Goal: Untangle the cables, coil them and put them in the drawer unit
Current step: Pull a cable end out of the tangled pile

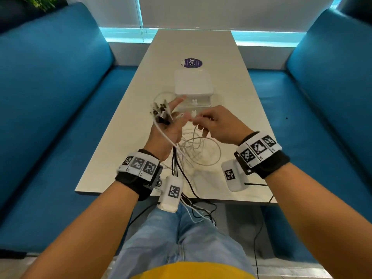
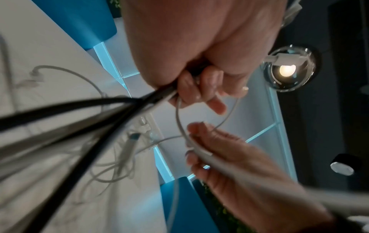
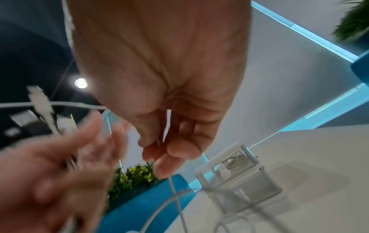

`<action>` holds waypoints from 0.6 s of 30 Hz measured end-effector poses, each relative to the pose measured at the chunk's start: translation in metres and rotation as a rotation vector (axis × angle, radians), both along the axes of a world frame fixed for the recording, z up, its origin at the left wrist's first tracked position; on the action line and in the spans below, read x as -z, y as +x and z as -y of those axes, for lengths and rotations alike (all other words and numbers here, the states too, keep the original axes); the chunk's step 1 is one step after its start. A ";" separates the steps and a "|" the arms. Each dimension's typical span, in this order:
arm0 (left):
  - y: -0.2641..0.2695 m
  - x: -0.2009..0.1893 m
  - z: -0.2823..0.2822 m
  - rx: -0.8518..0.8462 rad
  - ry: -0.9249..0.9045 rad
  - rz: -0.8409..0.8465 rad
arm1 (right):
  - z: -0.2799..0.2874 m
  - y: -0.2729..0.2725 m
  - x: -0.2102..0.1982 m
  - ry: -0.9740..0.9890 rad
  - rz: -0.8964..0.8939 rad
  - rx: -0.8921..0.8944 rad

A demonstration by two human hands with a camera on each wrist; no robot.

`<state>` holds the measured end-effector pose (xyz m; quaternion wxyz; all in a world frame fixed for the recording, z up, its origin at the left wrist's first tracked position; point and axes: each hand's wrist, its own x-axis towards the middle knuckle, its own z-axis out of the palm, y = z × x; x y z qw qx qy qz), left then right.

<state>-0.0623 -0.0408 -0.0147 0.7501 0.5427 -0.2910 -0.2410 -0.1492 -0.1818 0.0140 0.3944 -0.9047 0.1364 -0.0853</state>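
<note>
My left hand [image 1: 171, 121] is raised above the table and grips a bundle of black and white cables [image 1: 161, 114], their plug ends sticking out to the left; the left wrist view shows its fingers [image 2: 201, 88] curled round them. A white cable [image 1: 198, 148] loops loosely on the table below both hands. My right hand [image 1: 203, 120] pinches a thin white cable [image 3: 173, 186] between thumb and fingertips, close to the left hand. The white drawer unit [image 1: 193, 85] stands just behind the hands, its drawers pushed in, with coiled cable visible inside the top drawer [image 3: 233, 160].
A purple round sticker [image 1: 192, 63] lies on the white table [image 1: 237, 81] behind the unit. Blue sofas [image 1: 50, 81] flank the table on both sides. Black and white cables [image 1: 193, 206] hang over the near table edge toward my lap.
</note>
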 end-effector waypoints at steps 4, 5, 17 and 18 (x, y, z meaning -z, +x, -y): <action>0.002 0.025 0.010 0.036 0.337 0.101 | -0.004 -0.007 -0.017 0.041 0.170 -0.033; 0.001 0.030 0.014 0.046 0.377 0.084 | -0.005 -0.010 -0.022 0.060 0.204 -0.035; -0.003 0.035 0.027 -0.019 0.473 0.039 | 0.004 -0.028 -0.049 0.306 0.561 0.052; -0.004 0.032 0.027 -0.025 0.430 0.012 | 0.004 -0.027 -0.041 0.281 0.432 0.073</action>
